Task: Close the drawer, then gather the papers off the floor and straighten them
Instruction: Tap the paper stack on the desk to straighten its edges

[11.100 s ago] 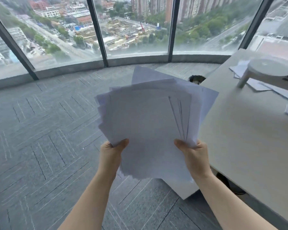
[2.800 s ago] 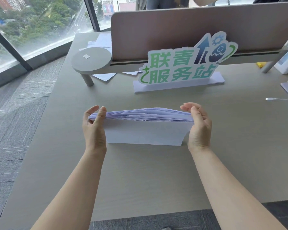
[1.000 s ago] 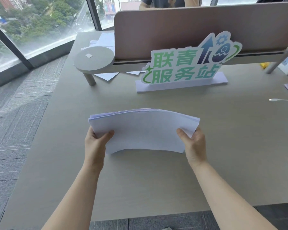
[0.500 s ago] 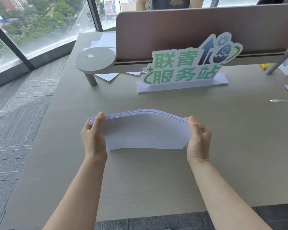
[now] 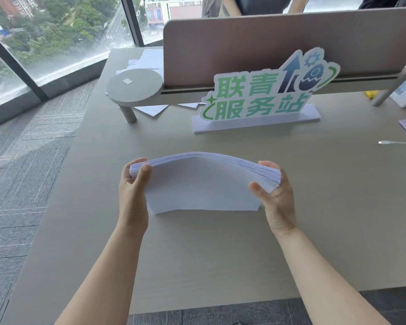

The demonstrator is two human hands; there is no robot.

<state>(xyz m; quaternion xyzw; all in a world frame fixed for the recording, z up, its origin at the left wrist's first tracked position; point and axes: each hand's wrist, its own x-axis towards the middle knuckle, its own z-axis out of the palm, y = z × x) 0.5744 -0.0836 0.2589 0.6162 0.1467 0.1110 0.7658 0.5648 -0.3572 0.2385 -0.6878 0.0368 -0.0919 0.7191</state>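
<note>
A stack of white papers point(image 5: 202, 184) stands on its long lower edge on the grey desk point(image 5: 197, 254), arched upward in the middle. My left hand point(image 5: 134, 191) grips the stack's left end, thumb on the near face. My right hand point(image 5: 275, 193) holds the right end, thumb on the near face and fingers behind. The sheets' top edges look closely aligned. No drawer is in view.
A green-and-white sign on a white base point(image 5: 263, 97) stands behind the stack. A round grey shelf end point(image 5: 134, 86) with loose sheets point(image 5: 150, 109) under it is back left. A partition point(image 5: 291, 41), a white cable point(image 5: 396, 143) and people behind are there too.
Since eleven seconds ago I turned from the carpet to the desk with the papers. Over the last second the stack tipped from leaning flat to upright on its edge, hands shifted to its ends.
</note>
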